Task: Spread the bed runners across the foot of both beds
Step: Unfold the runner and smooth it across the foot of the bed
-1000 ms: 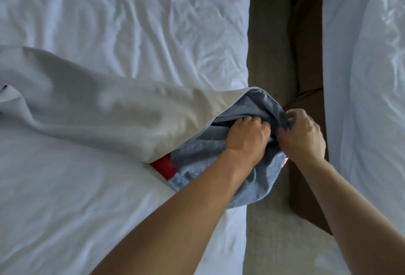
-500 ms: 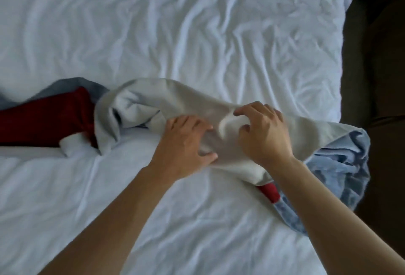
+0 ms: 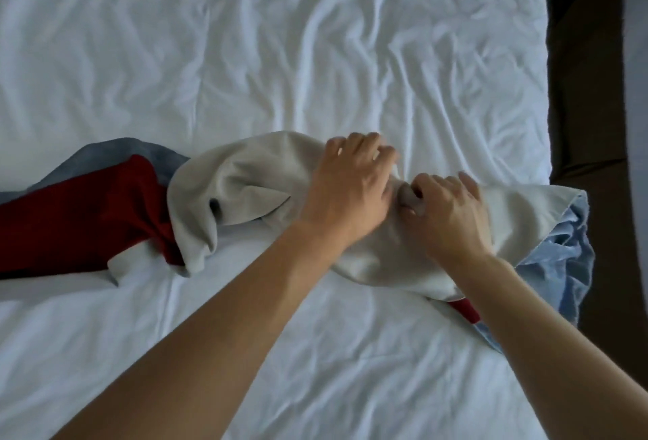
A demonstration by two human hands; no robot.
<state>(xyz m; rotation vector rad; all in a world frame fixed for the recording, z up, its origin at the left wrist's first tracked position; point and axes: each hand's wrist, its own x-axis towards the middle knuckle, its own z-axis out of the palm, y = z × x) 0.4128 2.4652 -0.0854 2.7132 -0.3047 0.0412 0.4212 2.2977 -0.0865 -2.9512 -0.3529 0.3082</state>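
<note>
The bed runner lies bunched and twisted across the white bed, beige lining up. The left hand and right hand both grip its folds. Pulling without untwisting could drag the overhanging blue end off the mattress edge.

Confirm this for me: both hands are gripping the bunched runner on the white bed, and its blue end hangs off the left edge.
Wrong side. The head view shows the blue end hanging off the bed's right edge. Both the left hand and right hand do grip the bunched runner on the white bed.
</note>
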